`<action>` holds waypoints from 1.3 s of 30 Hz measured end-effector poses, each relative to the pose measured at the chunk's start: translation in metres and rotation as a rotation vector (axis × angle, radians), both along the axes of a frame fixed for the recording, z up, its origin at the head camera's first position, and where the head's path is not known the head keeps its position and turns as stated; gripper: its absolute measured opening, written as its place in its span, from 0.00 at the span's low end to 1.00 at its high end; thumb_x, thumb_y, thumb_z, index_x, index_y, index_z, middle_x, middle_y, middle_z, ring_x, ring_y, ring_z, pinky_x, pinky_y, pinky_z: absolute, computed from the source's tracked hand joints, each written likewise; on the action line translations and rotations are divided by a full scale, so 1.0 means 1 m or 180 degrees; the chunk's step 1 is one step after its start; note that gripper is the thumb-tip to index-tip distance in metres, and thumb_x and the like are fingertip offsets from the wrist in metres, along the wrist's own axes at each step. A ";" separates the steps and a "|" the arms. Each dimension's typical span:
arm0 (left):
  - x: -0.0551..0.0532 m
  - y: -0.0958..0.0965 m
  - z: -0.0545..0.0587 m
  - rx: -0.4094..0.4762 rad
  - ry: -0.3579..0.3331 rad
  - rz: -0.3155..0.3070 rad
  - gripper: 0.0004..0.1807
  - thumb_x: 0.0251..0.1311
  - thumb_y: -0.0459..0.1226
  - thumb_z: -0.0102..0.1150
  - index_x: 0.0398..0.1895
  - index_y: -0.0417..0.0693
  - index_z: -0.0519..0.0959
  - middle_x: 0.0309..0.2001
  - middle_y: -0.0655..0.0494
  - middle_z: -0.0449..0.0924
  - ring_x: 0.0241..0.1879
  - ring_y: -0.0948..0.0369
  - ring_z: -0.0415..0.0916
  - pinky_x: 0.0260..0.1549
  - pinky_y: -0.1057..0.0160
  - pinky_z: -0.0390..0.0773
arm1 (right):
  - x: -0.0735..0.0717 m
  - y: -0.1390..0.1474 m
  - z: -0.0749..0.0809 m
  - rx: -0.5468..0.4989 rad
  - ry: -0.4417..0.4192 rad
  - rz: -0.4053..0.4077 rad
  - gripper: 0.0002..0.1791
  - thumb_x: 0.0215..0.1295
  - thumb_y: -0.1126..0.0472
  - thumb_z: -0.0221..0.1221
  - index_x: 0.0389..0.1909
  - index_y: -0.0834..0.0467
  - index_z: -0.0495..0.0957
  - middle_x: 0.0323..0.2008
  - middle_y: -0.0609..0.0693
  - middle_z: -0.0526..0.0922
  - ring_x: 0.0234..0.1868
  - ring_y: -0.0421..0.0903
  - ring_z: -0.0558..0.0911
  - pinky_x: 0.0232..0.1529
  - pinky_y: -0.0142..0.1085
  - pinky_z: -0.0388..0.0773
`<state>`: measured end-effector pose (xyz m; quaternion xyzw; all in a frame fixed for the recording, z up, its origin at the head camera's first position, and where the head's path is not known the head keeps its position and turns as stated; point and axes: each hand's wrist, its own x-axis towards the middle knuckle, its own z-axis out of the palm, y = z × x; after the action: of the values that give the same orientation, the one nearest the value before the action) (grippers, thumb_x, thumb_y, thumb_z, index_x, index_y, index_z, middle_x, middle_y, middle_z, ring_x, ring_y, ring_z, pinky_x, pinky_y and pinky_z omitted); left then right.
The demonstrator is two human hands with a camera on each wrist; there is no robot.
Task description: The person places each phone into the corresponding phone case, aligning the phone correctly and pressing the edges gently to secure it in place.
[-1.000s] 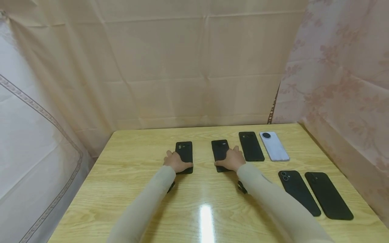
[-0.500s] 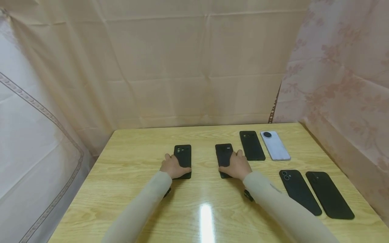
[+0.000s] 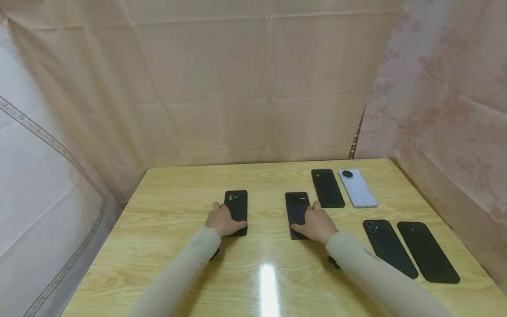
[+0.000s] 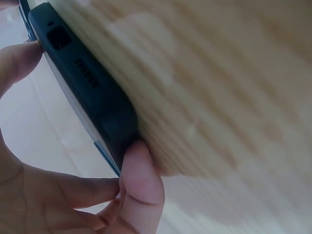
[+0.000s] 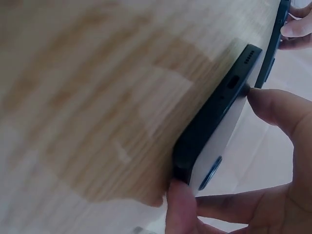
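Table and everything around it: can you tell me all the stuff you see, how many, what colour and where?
Table: one, light wood, middle and front of the view.
Middle phones or cases: two, black, central part of the table.
Pale phone: one, whitish with a black circle, far right.
Far black phone or case: one, black, just left of the pale phone.
Near-right phones or cases: two, black, side by side.
Back cloth: one, beige, behind the table.
Left cloth: one, white with brownish trim.
Right cloth: one, pinkish, patterned.
Sleeves: two, cream, over the forearms.
Hands: two, bare, each gripping one middle phone or case.
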<state>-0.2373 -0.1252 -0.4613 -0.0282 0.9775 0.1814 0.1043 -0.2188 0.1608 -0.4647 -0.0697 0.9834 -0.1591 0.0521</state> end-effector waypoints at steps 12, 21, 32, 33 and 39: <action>0.008 -0.001 0.006 -0.0061 0.0077 -0.0044 0.57 0.48 0.63 0.66 0.65 0.23 0.63 0.58 0.32 0.63 0.45 0.44 0.73 0.38 0.49 0.82 | -0.005 -0.002 0.002 -0.0080 -0.0005 -0.0028 0.49 0.53 0.36 0.67 0.49 0.83 0.73 0.49 0.71 0.72 0.28 0.48 0.76 0.36 0.44 0.83; 0.011 -0.003 0.004 -0.0077 0.0091 -0.0096 0.57 0.48 0.64 0.66 0.64 0.23 0.64 0.55 0.34 0.64 0.41 0.47 0.72 0.34 0.52 0.81 | -0.006 -0.007 0.001 0.0042 0.0000 -0.0021 0.53 0.51 0.33 0.66 0.50 0.83 0.72 0.54 0.73 0.70 0.25 0.47 0.76 0.32 0.42 0.83; 0.015 -0.006 0.002 -0.0066 0.0114 -0.0126 0.56 0.48 0.64 0.66 0.63 0.24 0.65 0.56 0.34 0.65 0.38 0.49 0.73 0.34 0.52 0.81 | 0.001 -0.004 -0.002 0.0101 0.0062 0.0036 0.52 0.50 0.33 0.67 0.48 0.82 0.74 0.52 0.72 0.72 0.33 0.52 0.77 0.38 0.45 0.83; 0.016 -0.007 0.001 -0.0069 0.0120 -0.0137 0.56 0.48 0.64 0.66 0.63 0.24 0.65 0.56 0.33 0.65 0.38 0.49 0.73 0.34 0.52 0.81 | 0.002 -0.003 -0.002 0.0116 0.0069 0.0049 0.52 0.50 0.33 0.67 0.48 0.82 0.74 0.53 0.73 0.72 0.34 0.53 0.78 0.40 0.46 0.83; 0.024 -0.010 0.000 -0.0070 0.0159 -0.0176 0.56 0.47 0.64 0.67 0.63 0.23 0.65 0.55 0.33 0.66 0.35 0.50 0.74 0.32 0.53 0.81 | 0.012 0.002 0.001 0.0150 0.0011 0.0104 0.53 0.50 0.33 0.67 0.50 0.84 0.72 0.56 0.77 0.71 0.40 0.60 0.81 0.44 0.48 0.83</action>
<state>-0.2136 -0.1353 -0.4612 0.0022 0.9821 0.1684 0.0845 -0.2070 0.1625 -0.4637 -0.0847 0.9857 -0.1349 0.0546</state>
